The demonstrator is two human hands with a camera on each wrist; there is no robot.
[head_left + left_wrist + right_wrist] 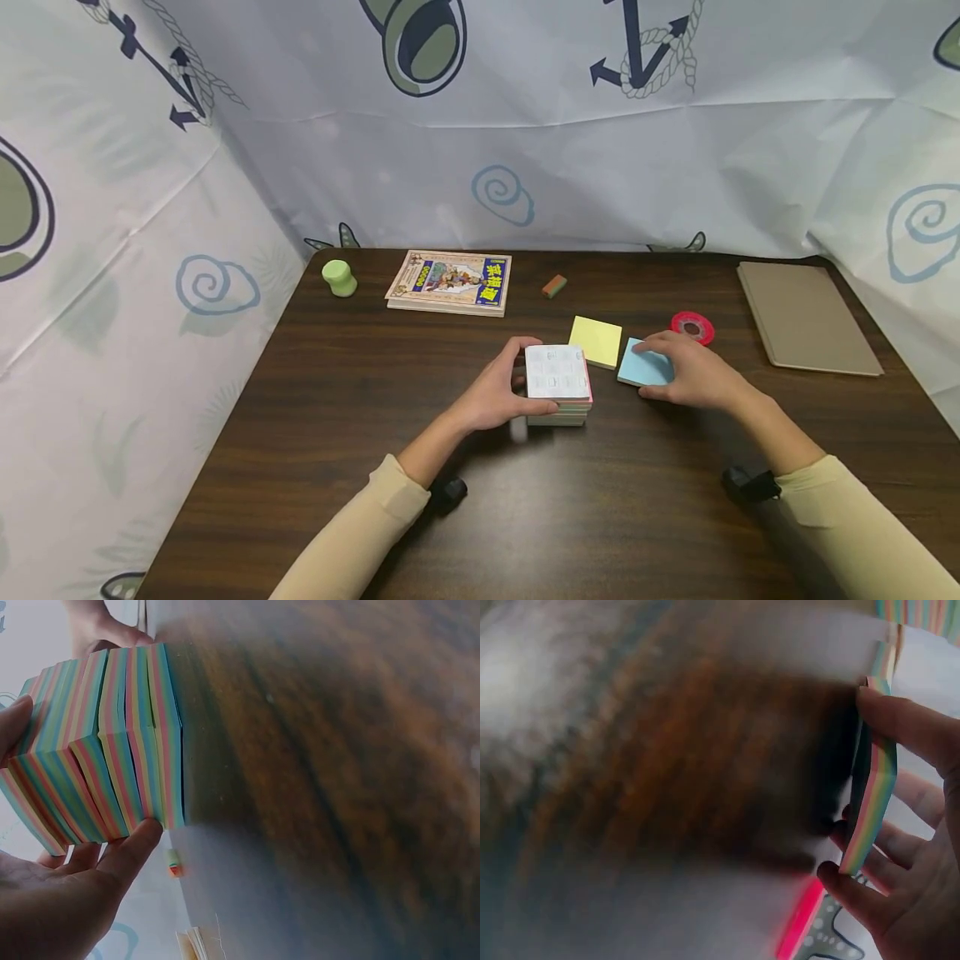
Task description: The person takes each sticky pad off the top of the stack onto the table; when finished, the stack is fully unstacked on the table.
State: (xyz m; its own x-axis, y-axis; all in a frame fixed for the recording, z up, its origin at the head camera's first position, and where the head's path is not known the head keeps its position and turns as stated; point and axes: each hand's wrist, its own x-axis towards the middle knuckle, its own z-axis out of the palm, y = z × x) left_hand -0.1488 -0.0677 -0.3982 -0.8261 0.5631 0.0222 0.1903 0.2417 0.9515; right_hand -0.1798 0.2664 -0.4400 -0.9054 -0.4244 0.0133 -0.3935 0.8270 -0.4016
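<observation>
My left hand grips a tall stack of sticky note pads near the middle of the table, thumb on the near side and fingers round the far side. White printed paper tops the stack, and striped coloured edges show in the left wrist view, where the pads sit slightly out of line. To the right, my right hand holds a thin blue-topped sticky note pad by its edges between thumb and fingers. Its pink, yellow and green edge shows in the right wrist view. A yellow sticky note pad lies between the two, just behind.
A red ring-shaped roll lies just behind my right hand. Farther back are a small orange-and-green block, an illustrated book and a green waisted object. A flat tan board or notebook occupies the table's right side.
</observation>
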